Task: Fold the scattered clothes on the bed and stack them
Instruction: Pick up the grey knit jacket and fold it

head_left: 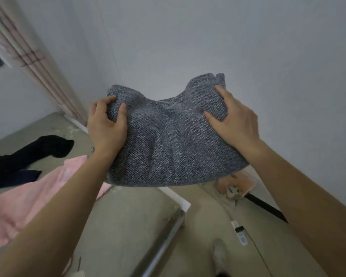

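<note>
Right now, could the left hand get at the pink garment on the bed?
Probably not yet: the left hand is gripping the grey knit top held up in the air with the right hand. The pink garment lies unobstructed below that forearm, so letting go would free it.

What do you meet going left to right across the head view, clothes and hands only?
Black garment → pink garment → left hand → grey knit garment → right hand.
</note>
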`<state>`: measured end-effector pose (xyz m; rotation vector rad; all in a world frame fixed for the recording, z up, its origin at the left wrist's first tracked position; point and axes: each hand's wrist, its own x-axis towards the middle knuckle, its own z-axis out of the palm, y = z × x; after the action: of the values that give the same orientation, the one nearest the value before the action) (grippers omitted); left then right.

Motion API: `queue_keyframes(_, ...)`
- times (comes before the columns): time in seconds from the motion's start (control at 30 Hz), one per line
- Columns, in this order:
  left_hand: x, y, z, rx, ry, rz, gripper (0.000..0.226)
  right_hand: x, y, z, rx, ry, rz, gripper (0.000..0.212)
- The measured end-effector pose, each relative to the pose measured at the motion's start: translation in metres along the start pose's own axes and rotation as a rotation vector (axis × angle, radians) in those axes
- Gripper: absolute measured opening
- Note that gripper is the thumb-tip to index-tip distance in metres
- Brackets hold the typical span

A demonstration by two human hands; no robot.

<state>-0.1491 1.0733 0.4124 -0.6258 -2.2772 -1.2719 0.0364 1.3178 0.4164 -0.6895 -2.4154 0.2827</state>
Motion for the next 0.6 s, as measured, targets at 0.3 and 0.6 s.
queue_keyframes(0.3, 0.099, -0.02, 0.143, 0.181, 0.145, -0.138, 0.034, 0.212, 0.088, 0.124, 0.128, -0.144, -0.211, 0.071)
queue_keyframes(0.6, 0.164, -0.036, 0.186, 0.318, 0.304, -0.241, 0.03, 0.348, 0.079, 0.206, 0.247, -0.276, -0.362, 0.071)
